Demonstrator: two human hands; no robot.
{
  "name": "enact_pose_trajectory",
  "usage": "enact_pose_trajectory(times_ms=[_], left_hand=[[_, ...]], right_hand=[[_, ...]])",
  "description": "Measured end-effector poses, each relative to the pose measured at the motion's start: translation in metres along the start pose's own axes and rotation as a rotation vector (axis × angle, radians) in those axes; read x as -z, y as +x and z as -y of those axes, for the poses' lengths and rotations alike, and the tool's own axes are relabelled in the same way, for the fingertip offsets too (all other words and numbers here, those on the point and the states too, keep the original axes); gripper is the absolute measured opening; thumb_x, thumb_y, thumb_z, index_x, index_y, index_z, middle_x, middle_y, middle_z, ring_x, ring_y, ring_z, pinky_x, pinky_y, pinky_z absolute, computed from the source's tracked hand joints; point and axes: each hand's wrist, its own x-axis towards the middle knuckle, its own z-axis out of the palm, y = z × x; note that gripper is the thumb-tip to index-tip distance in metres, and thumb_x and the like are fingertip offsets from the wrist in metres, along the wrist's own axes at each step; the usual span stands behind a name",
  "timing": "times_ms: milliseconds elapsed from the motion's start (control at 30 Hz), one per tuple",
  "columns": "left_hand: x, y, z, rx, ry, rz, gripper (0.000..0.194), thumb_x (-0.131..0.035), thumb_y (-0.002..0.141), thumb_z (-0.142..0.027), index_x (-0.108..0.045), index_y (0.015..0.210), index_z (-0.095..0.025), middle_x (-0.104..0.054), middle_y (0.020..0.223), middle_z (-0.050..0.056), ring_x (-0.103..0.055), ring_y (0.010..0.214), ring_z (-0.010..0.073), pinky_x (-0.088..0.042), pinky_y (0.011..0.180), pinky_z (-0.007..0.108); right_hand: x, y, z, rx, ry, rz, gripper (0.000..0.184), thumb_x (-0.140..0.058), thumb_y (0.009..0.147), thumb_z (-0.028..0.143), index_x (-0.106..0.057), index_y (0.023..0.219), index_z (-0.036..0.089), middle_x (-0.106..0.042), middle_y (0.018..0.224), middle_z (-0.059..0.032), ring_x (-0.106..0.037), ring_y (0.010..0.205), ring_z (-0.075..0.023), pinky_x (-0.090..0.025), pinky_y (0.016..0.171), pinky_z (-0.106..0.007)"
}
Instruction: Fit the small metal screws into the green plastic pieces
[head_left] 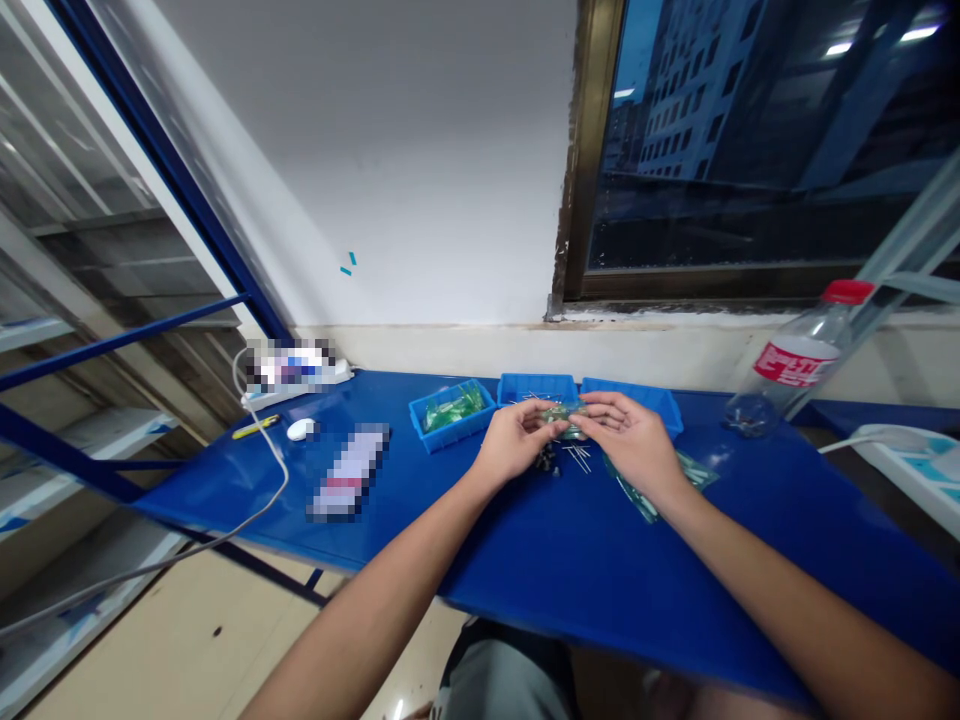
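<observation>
My left hand (517,440) and my right hand (619,435) meet above the blue tabletop, with their fingers together on a small green piece (562,413). Its shape is partly hidden by my fingers. Loose thin metal pins (577,458) and small dark components (546,460) lie just below my hands. Green strips in clear plastic (645,492) lie under my right wrist. A blue plastic bin (452,415) holding green items stands left of my left hand. Two more blue bins (536,388) (634,400) stand directly behind my hands.
The blue table (570,560) ends at a front edge near my forearms. A clear bottle with a red cap (795,360) lies at the right. A white mouse (301,429), yellow pen (255,427), blurred rectangular object (349,472) and power strip (296,375) are at the left.
</observation>
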Motion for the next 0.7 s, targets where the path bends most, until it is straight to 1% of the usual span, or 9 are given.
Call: enact_pose_trajectory(times_ms=[100, 200, 267, 333, 433, 500, 567, 633, 700], left_hand=[[0.011, 0.0, -0.01, -0.102, 0.343, -0.106, 0.028, -0.073, 0.092, -0.033, -0.074, 0.114, -0.016, -0.079, 0.098, 0.008, -0.074, 0.086, 0.0209, -0.06, 0.083, 0.033], [0.031, 0.0, -0.022, -0.296, 0.689, -0.197, 0.024, -0.063, 0.094, -0.019, -0.074, 0.116, -0.02, -0.077, 0.111, 0.006, -0.071, 0.102, 0.0223, -0.056, 0.097, 0.036], [0.049, 0.0, -0.028, -0.328, 0.864, -0.266, 0.031, -0.057, 0.096, -0.016, -0.073, 0.122, -0.021, -0.074, 0.118, 0.008, -0.067, 0.112, 0.0242, -0.052, 0.104, 0.038], [0.067, -0.001, -0.031, -0.266, 1.035, -0.358, 0.033, -0.053, 0.097, -0.015, -0.075, 0.12, -0.022, -0.073, 0.119, 0.009, -0.064, 0.111, 0.0259, -0.05, 0.105, 0.041], [0.088, -0.003, -0.029, -0.075, 1.242, -0.468, 0.035, -0.05, 0.097, -0.019, -0.077, 0.118, -0.022, -0.072, 0.121, 0.011, -0.061, 0.112, 0.0306, -0.049, 0.101, 0.045], [0.094, -0.005, -0.026, 0.068, 1.313, -0.458, 0.034, -0.05, 0.098, -0.026, -0.079, 0.115, -0.021, -0.072, 0.12, 0.013, -0.06, 0.112, 0.0331, -0.049, 0.098, 0.046], [0.096, -0.006, -0.023, 0.175, 1.335, -0.384, 0.036, -0.05, 0.099, -0.038, -0.081, 0.11, -0.022, -0.072, 0.118, 0.014, -0.062, 0.11, 0.0345, -0.05, 0.094, 0.047], [0.094, -0.006, -0.022, 0.224, 1.344, -0.332, 0.046, -0.045, 0.102, -0.05, -0.082, 0.104, -0.023, -0.073, 0.116, 0.015, -0.063, 0.109, 0.0359, -0.049, 0.094, 0.048], [0.092, -0.006, -0.022, 0.236, 1.364, -0.34, 0.057, -0.036, 0.105, -0.052, -0.082, 0.098, -0.02, -0.073, 0.114, 0.016, -0.063, 0.11, 0.0372, -0.048, 0.095, 0.051]], right_hand=[[0.001, -0.002, 0.002, 0.034, -0.062, -0.022, 0.049, -0.078, 0.086, 0.056, -0.069, 0.117, 0.019, -0.077, 0.105, -0.0121, -0.075, 0.096, -0.0262, -0.067, 0.08, -0.039], [0.002, -0.005, 0.007, 0.101, -0.224, -0.012, 0.043, -0.071, 0.093, 0.053, -0.07, 0.119, 0.02, -0.076, 0.108, -0.0122, -0.074, 0.099, -0.0265, -0.066, 0.08, -0.039], [0.002, -0.007, 0.01, 0.159, -0.333, 0.002, 0.038, -0.067, 0.096, 0.05, -0.071, 0.119, 0.02, -0.077, 0.107, -0.0112, -0.074, 0.095, -0.0251, -0.064, 0.08, -0.038], [0.001, -0.009, 0.011, 0.214, -0.401, 0.018, 0.036, -0.065, 0.097, 0.048, -0.071, 0.119, 0.021, -0.077, 0.105, -0.0101, -0.074, 0.09, -0.0236, -0.063, 0.079, -0.037], [0.0, -0.009, 0.01, 0.258, -0.448, 0.054, 0.033, -0.062, 0.099, 0.044, -0.071, 0.12, 0.021, -0.076, 0.104, -0.009, -0.073, 0.088, -0.0227, -0.062, 0.077, -0.036], [0.0, -0.009, 0.009, 0.268, -0.485, 0.082, 0.031, -0.06, 0.1, 0.042, -0.07, 0.121, 0.022, -0.076, 0.104, -0.0084, -0.073, 0.088, -0.0224, -0.062, 0.078, -0.037], [0.001, -0.009, 0.008, 0.292, -0.565, 0.141, 0.027, -0.059, 0.1, 0.04, -0.071, 0.118, 0.023, -0.076, 0.104, -0.008, -0.072, 0.089, -0.0232, -0.061, 0.08, -0.039], [0.002, -0.01, 0.006, 0.35, -0.675, 0.24, 0.023, -0.061, 0.1, 0.038, -0.072, 0.114, 0.024, -0.075, 0.106, -0.0078, -0.071, 0.096, -0.0257, -0.059, 0.088, -0.044], [0.003, -0.011, 0.003, 0.416, -0.767, 0.344, 0.02, -0.065, 0.099, 0.038, -0.073, 0.113, 0.025, -0.075, 0.11, -0.0079, -0.068, 0.105, -0.0284, -0.056, 0.096, -0.048]])
